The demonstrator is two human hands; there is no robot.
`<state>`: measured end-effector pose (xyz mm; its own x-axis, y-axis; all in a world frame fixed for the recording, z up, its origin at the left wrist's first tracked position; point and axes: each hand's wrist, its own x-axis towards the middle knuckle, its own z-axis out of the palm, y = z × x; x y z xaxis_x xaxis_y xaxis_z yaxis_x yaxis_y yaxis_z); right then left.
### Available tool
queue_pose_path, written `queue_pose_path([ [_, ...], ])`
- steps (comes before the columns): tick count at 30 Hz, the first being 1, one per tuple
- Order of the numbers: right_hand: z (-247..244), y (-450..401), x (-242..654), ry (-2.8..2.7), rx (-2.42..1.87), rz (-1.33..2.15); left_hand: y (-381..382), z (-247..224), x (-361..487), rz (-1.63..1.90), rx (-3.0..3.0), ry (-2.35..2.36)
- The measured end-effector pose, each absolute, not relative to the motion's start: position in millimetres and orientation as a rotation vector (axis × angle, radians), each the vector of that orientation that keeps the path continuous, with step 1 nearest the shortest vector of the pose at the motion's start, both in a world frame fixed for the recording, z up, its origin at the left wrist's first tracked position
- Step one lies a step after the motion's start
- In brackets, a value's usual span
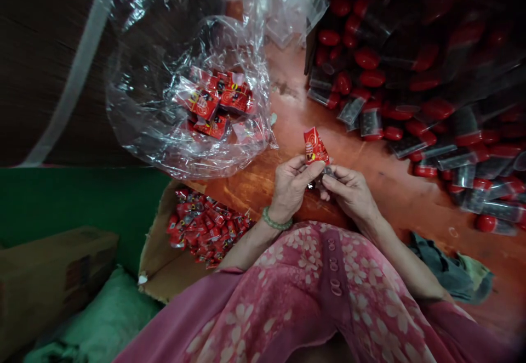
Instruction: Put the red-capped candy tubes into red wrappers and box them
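Observation:
In front of my lap, my left hand [290, 183] pinches a small red printed packet [315, 146] between thumb and fingers. My right hand [349, 187] is closed at the packet's lower end, where a see-through part shows between the two thumbs. What lies under the fingers is hidden. The packet's red end points away from me, tilted a little to the left. Beyond my left hand, a clear plastic bag [139, 138] lies with several flat red printed pieces [209, 100] in it.
An open cardboard box [158, 253] at the lower left holds many small red packets [205, 226]. Small clear containers with red caps [372, 119] are heaped on the right of the reddish table [283, 69]. A dark cloth [444, 270] lies by my right forearm.

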<state>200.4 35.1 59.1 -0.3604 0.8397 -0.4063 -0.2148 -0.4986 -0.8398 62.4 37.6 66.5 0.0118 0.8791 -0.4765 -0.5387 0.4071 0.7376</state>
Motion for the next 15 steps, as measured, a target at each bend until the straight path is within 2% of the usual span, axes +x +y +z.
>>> queue_pose_path([
  [4,60.9,36.4,198.8,-1.064,-1.213,1.813,40.7,70.0,60.1,1.196,0.387,1.026],
  [11,54.7,31.7,197.6,-1.653,-1.294,1.047,46.8,65.7,54.4,1.139,0.335,0.974],
  [13,51.4,30.0,197.6,-1.680,-1.301,0.951,46.5,63.7,57.0,1.137,0.308,0.998],
  [15,49.9,29.5,197.3,-1.613,-1.325,0.999,45.3,62.7,61.6,1.153,0.292,1.029],
])
